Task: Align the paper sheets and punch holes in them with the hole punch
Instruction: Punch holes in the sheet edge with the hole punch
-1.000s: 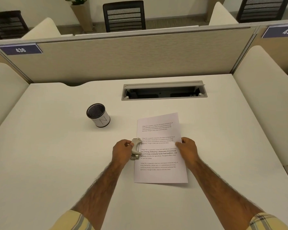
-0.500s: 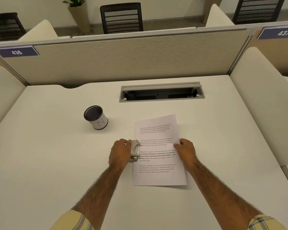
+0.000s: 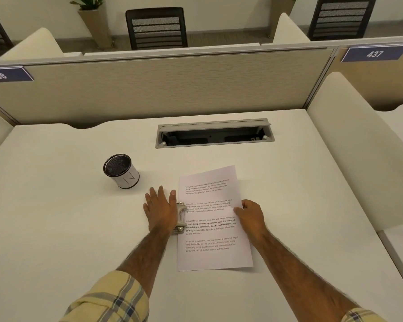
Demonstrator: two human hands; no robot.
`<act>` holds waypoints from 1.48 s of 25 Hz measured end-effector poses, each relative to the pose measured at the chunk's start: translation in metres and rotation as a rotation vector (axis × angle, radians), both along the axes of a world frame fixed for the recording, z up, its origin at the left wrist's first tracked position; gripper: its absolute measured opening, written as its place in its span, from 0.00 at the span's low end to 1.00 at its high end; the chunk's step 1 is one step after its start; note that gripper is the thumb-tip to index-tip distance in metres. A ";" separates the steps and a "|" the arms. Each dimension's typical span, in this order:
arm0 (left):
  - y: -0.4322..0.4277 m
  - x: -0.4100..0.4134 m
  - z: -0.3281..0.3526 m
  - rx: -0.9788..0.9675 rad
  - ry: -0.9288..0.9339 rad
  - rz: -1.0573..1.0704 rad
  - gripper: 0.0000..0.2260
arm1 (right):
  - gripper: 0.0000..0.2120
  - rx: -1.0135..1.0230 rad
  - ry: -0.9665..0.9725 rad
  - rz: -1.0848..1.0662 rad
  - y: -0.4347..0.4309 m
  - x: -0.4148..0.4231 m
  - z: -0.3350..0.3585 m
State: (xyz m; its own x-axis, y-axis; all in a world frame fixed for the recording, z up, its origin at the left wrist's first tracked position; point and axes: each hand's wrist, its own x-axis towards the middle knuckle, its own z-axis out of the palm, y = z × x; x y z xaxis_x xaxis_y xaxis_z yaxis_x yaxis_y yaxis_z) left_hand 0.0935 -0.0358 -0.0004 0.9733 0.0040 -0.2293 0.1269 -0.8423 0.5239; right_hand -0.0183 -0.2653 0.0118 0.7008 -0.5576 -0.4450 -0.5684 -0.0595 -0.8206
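Under the left hand (image 3: 160, 211), flat with fingers spread and straight, sits the punch (image 3: 181, 220): the palm and heel press down on its lever, and only its right side, with two posts and a rod, shows past the thumb edge. That hand grips nothing; it lies open, palm down. Just right of it the sheets (image 3: 213, 219) lie on the desk (image 3: 56, 228), their left edge slid into the punch at about mid-height. They carry four blocks of print and sit slightly turned, the far end leaning to the right. How many sheets are stacked I cannot tell.

At the right edge of the sheets, level with the punch, the right hand (image 3: 250, 216) is curled, thumb and fingertips closed on the paper's margin, pinning it to the desk.

Beyond the left hand and a little to its left, well apart from it, stands a mesh cup (image 3: 121, 171) with a white band marked N. Farther off, past the far end of the sheets, a cable tray (image 3: 215, 133) is set open in the desk. Both forearms are bare, with yellow plaid sleeves (image 3: 109, 298) pushed up near the elbows.
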 end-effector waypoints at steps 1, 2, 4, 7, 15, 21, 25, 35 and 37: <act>0.000 0.000 -0.001 0.002 0.006 -0.003 0.28 | 0.09 -0.002 -0.002 -0.001 0.000 0.000 0.001; 0.001 0.001 -0.002 0.004 0.012 -0.008 0.28 | 0.09 -0.005 -0.006 -0.004 0.001 0.001 0.001; 0.002 0.002 -0.004 0.012 0.028 -0.027 0.29 | 0.09 -0.013 -0.010 -0.004 0.001 0.000 0.002; 0.003 0.004 -0.006 0.038 0.046 -0.061 0.29 | 0.07 0.007 -0.014 -0.007 -0.001 0.001 0.003; 0.004 0.005 -0.006 0.066 0.059 -0.078 0.30 | 0.08 0.035 -0.029 -0.003 0.000 0.003 0.006; -0.003 0.006 -0.003 0.027 0.072 -0.064 0.31 | 0.11 0.013 -0.021 0.002 -0.001 0.003 0.005; -0.013 0.008 0.001 0.036 0.032 -0.033 0.32 | 0.12 -0.007 -0.013 0.010 -0.002 0.003 0.004; -0.018 0.010 -0.006 0.112 -0.011 -0.001 0.32 | 0.09 -0.018 -0.002 0.011 0.000 0.004 0.002; -0.018 0.010 -0.009 0.131 -0.034 -0.010 0.31 | 0.08 0.000 -0.002 0.007 0.000 0.004 0.001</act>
